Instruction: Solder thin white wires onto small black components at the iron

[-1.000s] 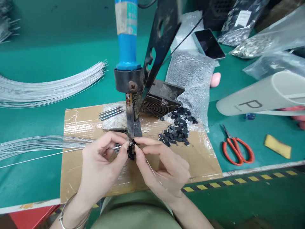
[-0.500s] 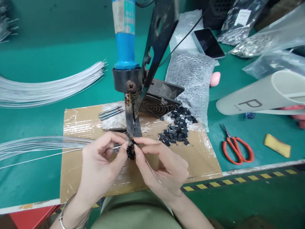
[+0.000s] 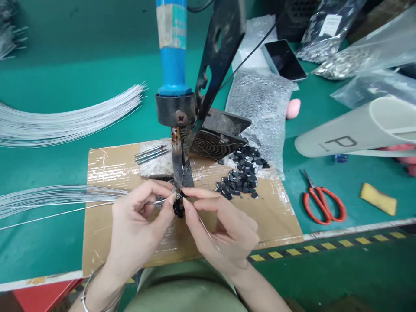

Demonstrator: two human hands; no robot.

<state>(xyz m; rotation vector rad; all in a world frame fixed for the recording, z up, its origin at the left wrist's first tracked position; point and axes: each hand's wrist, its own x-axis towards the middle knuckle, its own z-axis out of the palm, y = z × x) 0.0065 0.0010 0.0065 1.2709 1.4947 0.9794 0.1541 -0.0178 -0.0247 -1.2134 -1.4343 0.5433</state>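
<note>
Under the tip of a blue-handled soldering iron (image 3: 173,69), my two hands nearly meet. My left hand (image 3: 141,221) pinches a white cable (image 3: 97,207) near its end. Thumb and forefinger of my right hand (image 3: 224,223) are closed on a thin strand, probably solder wire (image 3: 205,227), which trails over the palm. The iron's tip comes down between the fingertips; the joint there is too small to make out. Small black parts (image 3: 178,208) lie just below the fingertips, partly hidden. More white cables (image 3: 58,195) run in from the left, behind my left hand.
Cardboard (image 3: 273,216) lies under the work. Behind the iron are a small fan (image 3: 214,143) and a pile of black parts (image 3: 240,175). Red-handled scissors (image 3: 321,201), a yellow sponge (image 3: 378,198), a white cup (image 3: 344,130) and a phone (image 3: 286,60) are to the right.
The soldering iron and its holder appear shifted very slightly right and down. Both hands keep nearly the same pinch and place.
</note>
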